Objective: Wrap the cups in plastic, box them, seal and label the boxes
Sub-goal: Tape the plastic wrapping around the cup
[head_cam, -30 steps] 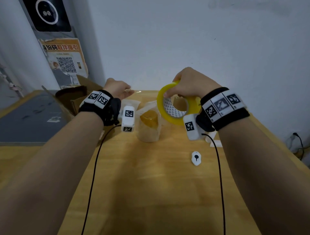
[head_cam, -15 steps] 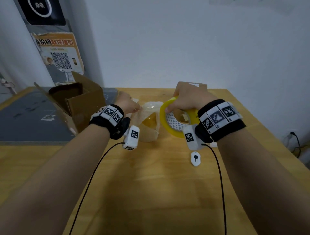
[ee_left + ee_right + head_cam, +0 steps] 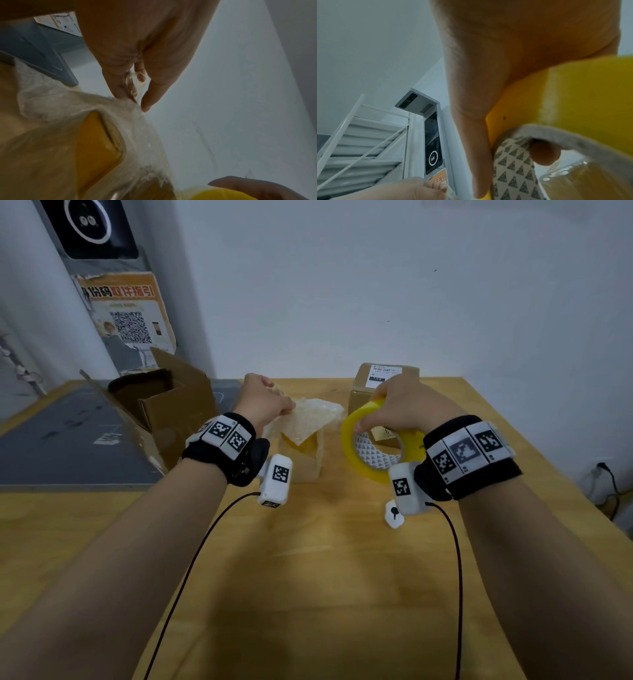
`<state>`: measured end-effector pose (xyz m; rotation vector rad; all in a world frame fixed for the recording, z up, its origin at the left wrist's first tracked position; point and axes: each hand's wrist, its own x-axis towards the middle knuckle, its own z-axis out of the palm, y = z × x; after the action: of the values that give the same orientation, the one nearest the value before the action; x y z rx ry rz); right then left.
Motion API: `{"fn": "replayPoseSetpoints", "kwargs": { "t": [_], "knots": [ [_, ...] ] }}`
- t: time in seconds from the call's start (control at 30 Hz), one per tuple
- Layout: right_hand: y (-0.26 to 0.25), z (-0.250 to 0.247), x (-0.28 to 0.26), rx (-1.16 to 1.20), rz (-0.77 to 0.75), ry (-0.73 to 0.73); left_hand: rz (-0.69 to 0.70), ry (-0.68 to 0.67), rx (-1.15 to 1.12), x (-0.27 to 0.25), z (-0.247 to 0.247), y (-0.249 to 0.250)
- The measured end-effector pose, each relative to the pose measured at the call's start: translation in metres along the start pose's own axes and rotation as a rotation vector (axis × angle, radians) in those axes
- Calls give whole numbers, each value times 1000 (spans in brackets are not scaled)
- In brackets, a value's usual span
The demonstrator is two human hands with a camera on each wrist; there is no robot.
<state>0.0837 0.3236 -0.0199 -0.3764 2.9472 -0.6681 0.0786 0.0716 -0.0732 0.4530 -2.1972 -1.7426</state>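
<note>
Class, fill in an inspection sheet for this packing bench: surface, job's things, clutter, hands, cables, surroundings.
Surface: wooden table, grey mat at left.
Job's things: bubble-wrapped cup upright; open box; labelled box shut.
Clutter: small white tag.
Hands: left hand pinches tape end at the wrap; right hand grips yellow tape roll.
Cables: black leads from both wrists.
Surroundings: white wall, QR poster.
</note>
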Motion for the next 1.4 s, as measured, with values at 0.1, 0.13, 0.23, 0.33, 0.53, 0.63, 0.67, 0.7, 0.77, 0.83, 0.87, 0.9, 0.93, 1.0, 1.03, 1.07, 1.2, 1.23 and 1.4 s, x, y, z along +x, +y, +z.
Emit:
{"fn": "replayPoseSetpoints", "kwargs": {
  "t": [0.1,0.13,0.23,0.33,0.53,0.63,0.67,0.7,0.77,0.83,0.87,0.9,0.93,1.0,1.03,1.07,1.2,1.23,1.4],
  "knots": [
    [9,10,-3,7,3,-24,-3,8,9,-9,5,-9],
    [11,14,-3,9,-5,-26,-6,20,18,-9,6,-13],
    [16,26,-1,45,-13,-26,5,57,82,-8,5,-18],
    [17,36,2,78,-12,-23,67,89,201,-6,3,-15],
    [16,44,9,54,-15,-26,77,102,462,-1,-5,-20],
    [18,48,11,21,4,-26,48,81,461,0,-10,-30],
    [19,49,12,18,9,-25,38,73,423,-2,-10,-33],
    [19,50,12,17,14,-25,33,70,390,-3,-10,-35],
    [17,52,14,11,17,-27,8,53,349,-4,-9,-37],
    [17,54,15,7,19,-34,-45,21,359,-5,-9,-37],
    [17,55,16,9,22,-37,-71,8,359,-5,-10,-39],
    [17,56,17,10,23,-40,-102,-12,351,-5,-10,-41],
    [16,57,17,9,23,-43,-133,-29,338,-5,-9,-45],
    [15,59,18,4,21,-42,-206,-68,297,-10,-6,-50],
    [15,59,19,3,21,-42,-239,-79,258,-12,-4,-53],
    [14,60,19,2,22,-41,-268,-89,225,-12,-1,-55],
    [14,60,20,-1,26,-35,-320,-89,152,-12,5,-59],
    [14,60,20,-4,23,-35,-330,-91,138,-13,5,-59],
    [13,63,20,-3,26,-29,-342,-86,106,-15,9,-64]
  ]
}}
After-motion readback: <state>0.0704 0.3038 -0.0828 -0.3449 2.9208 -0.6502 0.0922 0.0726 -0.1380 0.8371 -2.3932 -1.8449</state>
